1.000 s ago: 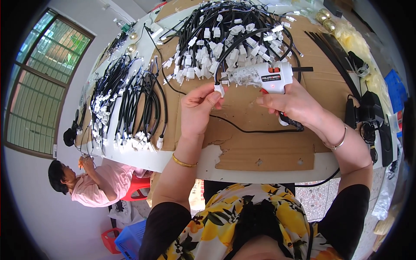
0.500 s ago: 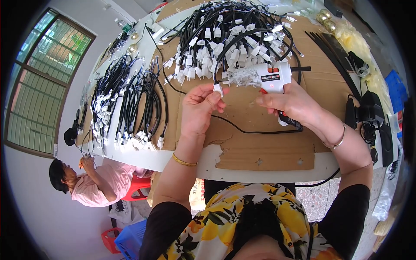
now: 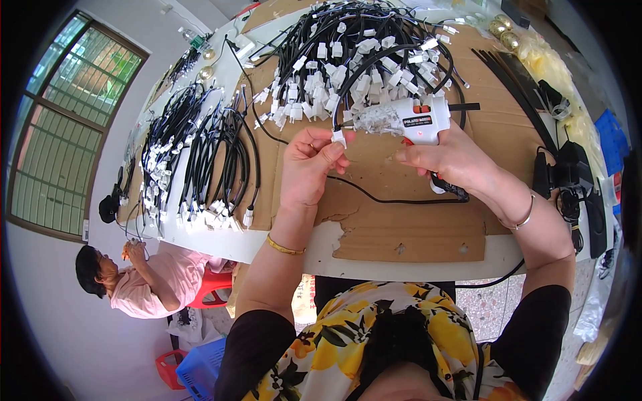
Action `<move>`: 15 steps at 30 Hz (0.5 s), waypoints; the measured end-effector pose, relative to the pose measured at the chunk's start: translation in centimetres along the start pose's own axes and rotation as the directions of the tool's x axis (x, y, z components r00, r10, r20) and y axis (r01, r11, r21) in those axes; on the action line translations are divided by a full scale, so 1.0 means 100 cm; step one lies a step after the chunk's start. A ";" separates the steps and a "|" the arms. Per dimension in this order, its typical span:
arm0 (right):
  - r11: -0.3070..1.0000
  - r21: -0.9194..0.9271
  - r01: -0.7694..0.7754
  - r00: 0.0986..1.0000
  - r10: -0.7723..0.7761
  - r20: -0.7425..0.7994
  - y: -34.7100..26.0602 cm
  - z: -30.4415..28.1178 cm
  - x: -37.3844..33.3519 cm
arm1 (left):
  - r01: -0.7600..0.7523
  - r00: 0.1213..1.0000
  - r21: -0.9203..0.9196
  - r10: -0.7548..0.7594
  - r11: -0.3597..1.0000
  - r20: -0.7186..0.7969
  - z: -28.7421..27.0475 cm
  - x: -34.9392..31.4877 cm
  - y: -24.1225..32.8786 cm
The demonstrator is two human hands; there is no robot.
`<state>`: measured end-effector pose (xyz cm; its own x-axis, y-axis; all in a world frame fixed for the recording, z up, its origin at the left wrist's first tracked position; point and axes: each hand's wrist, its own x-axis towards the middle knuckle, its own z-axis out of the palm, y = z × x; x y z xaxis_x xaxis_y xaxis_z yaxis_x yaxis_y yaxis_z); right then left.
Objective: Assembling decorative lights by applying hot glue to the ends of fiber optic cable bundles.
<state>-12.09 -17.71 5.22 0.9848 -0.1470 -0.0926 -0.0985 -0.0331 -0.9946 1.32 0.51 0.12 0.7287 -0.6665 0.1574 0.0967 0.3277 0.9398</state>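
Between the thumb and fingers of my left hand [image 3: 313, 160] is the white connector [image 3: 339, 138] at the end of a black cable. My right hand [image 3: 449, 155] grips a white hot glue gun [image 3: 421, 120], its thumb and fingers around the handle near the red trigger. Clumps of clear glue coat the gun's front, and its nozzle points left at the spot where cable meets connector. A black glue stick [image 3: 465, 107] juts from the gun's back. Past both hands lies a big heap of black cables with white connectors [image 3: 361, 63].
More bundled cables [image 3: 224, 160] lie on the left of the cardboard-covered table [image 3: 414, 244]. The gun's black cord [image 3: 394, 203] loops across the cardboard. Power adapters [image 3: 572, 170] and yellow plastic bags [image 3: 545, 60] line the right. A person in pink [image 3: 157, 281] sits at the left.
My left hand and the connector have shifted very slightly to the right. The glue gun stays almost where it was, its nozzle still at the connector.
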 end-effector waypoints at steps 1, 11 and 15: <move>1.000 0.003 0.015 1.000 -0.015 -0.012 -0.001 0.000 -0.001 | 0.001 1.000 -0.015 -0.001 1.000 0.008 -0.002 0.000 -0.001; 0.999 0.029 0.043 0.999 -0.042 -0.004 0.000 0.001 -0.005 | -0.026 0.998 -0.215 0.013 0.976 -0.063 -0.003 0.000 -0.003; 0.998 0.033 0.048 0.999 -0.048 -0.004 0.000 0.002 -0.005 | -0.001 1.000 -0.209 -0.005 0.978 -0.028 -0.001 -0.001 0.001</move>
<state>-12.51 -17.46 5.21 0.9878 -0.1492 -0.0445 -0.0462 -0.0078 -0.9989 1.35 0.68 0.12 0.7472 -0.6488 0.1442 0.2357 0.4615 0.8552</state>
